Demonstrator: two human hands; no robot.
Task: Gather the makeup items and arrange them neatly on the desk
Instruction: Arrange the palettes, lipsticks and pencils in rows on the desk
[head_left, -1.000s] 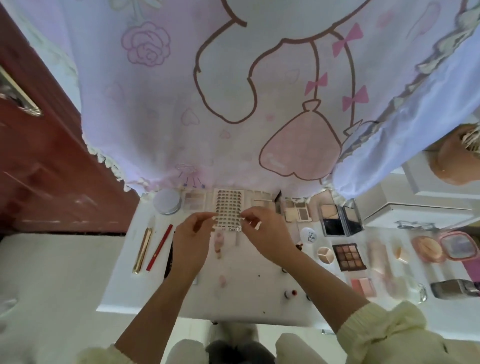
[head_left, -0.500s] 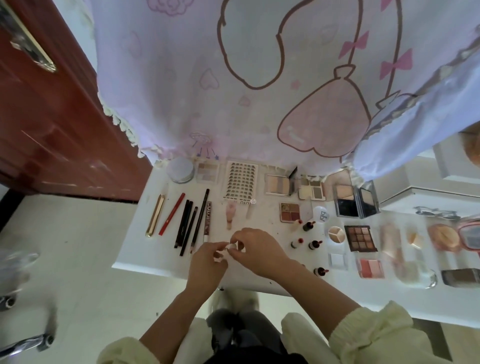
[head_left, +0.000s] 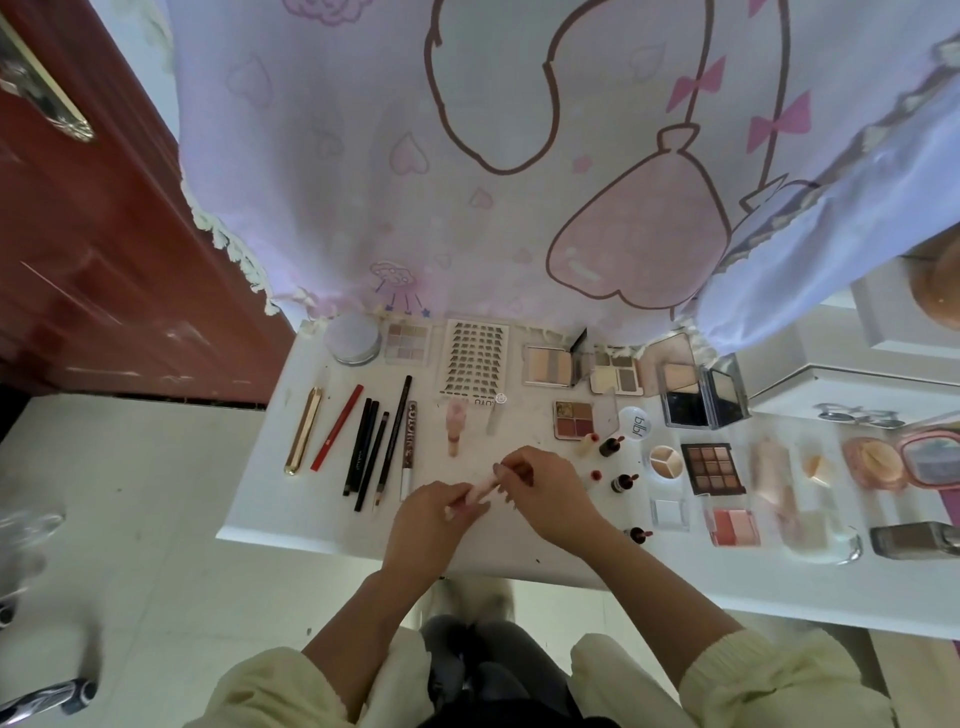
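Observation:
Both hands meet over the front middle of the white desk (head_left: 322, 525) on a small pale pink tube (head_left: 480, 492). My left hand (head_left: 434, 525) grips its lower end and my right hand (head_left: 545, 491) pinches its upper end. To the left lies a row of sticks: a gold pen (head_left: 303, 431), a red pencil (head_left: 336, 427) and several black pencils (head_left: 366, 447). Behind the hands stand a pink bottle (head_left: 456, 426) and a lash card (head_left: 475, 358). Eyeshadow palettes (head_left: 712, 467), small dark bottles (head_left: 611, 446) and compacts spread to the right.
A pink printed curtain (head_left: 519, 156) hangs over the desk's back edge. A dark red door (head_left: 93, 249) stands at left. A round white jar (head_left: 353, 338) sits at the back left. White boxes (head_left: 852, 384) and a pink mirror case (head_left: 930, 457) crowd the far right.
Both hands came back from the lash card at the back to the front middle of the desk. They now hold the small pink tube between them, and the view has dipped lower.

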